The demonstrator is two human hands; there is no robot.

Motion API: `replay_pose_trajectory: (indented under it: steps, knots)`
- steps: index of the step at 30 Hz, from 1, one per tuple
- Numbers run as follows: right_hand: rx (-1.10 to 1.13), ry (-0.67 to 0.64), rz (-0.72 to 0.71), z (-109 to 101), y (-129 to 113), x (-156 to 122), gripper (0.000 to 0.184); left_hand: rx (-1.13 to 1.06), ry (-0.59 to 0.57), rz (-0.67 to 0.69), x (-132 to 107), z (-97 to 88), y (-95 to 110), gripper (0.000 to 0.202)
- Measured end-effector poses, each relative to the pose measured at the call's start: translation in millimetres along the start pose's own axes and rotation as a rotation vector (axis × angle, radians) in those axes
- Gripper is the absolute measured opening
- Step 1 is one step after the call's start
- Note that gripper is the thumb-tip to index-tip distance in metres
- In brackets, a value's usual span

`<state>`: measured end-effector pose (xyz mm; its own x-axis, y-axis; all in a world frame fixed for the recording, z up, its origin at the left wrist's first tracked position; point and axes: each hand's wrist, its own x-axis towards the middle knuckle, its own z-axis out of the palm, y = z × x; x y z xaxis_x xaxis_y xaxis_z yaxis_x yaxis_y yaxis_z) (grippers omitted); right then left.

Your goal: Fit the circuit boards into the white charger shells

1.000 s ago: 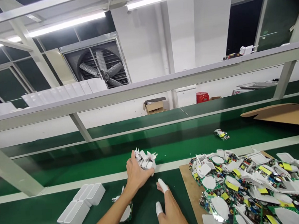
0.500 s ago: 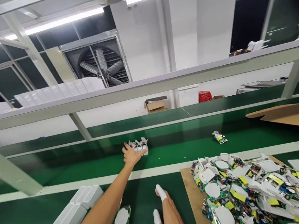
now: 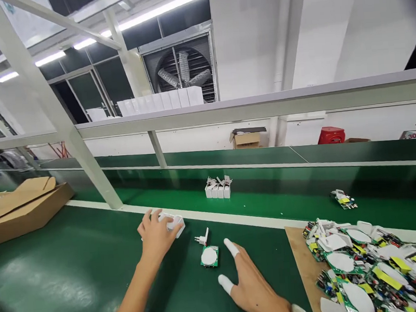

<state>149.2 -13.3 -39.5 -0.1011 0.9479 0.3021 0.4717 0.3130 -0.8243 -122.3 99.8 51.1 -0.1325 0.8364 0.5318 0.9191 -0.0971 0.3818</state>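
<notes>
My left hand [image 3: 156,235] is on a small group of white plastic cases [image 3: 177,224] on the green bench, thumb and fingers around them; the hand hides part of them. My right hand [image 3: 250,281] is empty, with its fingers apart, and wears white finger cots on the thumb and a finger. Between the hands lies a green circuit board [image 3: 210,256] with a round white disc on it. A small white plug piece [image 3: 201,239] sits just behind the board. Farther back, a row of white cases with parts inside [image 3: 218,189] stands on the green belt.
At right, a heap of circuit boards and white parts [image 3: 361,264] covers a brown board [image 3: 296,254]. A single circuit assembly [image 3: 343,199] lies on the belt. A cardboard box [image 3: 30,211] is at far left, near a slanted metal post [image 3: 88,169].
My left hand has let go of the filled cases on the belt and come back to the white cases on the bench. The view has swung left.
</notes>
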Motion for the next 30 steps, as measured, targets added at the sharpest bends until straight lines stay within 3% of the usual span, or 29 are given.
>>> replay_pose_trajectory:
  steps: [3, 6, 10, 13, 15, 17, 19, 22, 25, 27, 30]
  knots:
    - [0.004, -0.043, -0.153, 15, -23, 22, 0.064, -0.012, -0.076, 0.039, -6, 11.1, -1, 0.016]
    - [-0.007, 0.014, -0.175, 8, -33, 34, 0.047, -0.115, -0.168, 0.114, -7, 10.1, 5, 0.021]
    - [-0.094, 0.114, -0.089, -40, -32, 28, 0.04, -0.296, -0.304, 0.226, -20, 0.4, 23, 0.018]
    - [-0.318, 0.027, 0.025, -74, -33, 21, 0.041, -0.405, -0.427, 0.331, -36, 4.2, 47, 0.013]
    - [-0.424, -0.066, 0.073, -84, -33, 20, 0.044, -0.451, -0.509, 0.393, -47, 12.1, 66, 0.009]
    - [-0.445, -0.128, 0.081, -87, -29, 19, 0.054, -0.471, -0.572, 0.423, -54, 20.1, 81, 0.011]
    - [-0.46, -0.176, 0.084, -88, -22, 17, 0.066, -0.477, -0.633, 0.429, -59, 25.6, 89, 0.027]
    - [-0.475, -0.211, 0.095, -88, -12, 9, 0.073, -0.514, -0.728, 0.429, -62, 29.2, 89, 0.047]
    - [-0.484, -0.21, 0.107, -84, -3, -4, 0.069, -0.583, -0.761, 0.411, -66, 31.5, 83, 0.042]
    - [-0.463, -0.156, 0.101, -79, 3, -11, 0.063, -0.632, -0.771, 0.387, -72, 33.0, 77, 0.037]
    - [-0.362, 0.02, 0.057, -72, 11, -19, 0.053, -0.704, -0.8, 0.32, -80, 34.5, 68, 0.071]
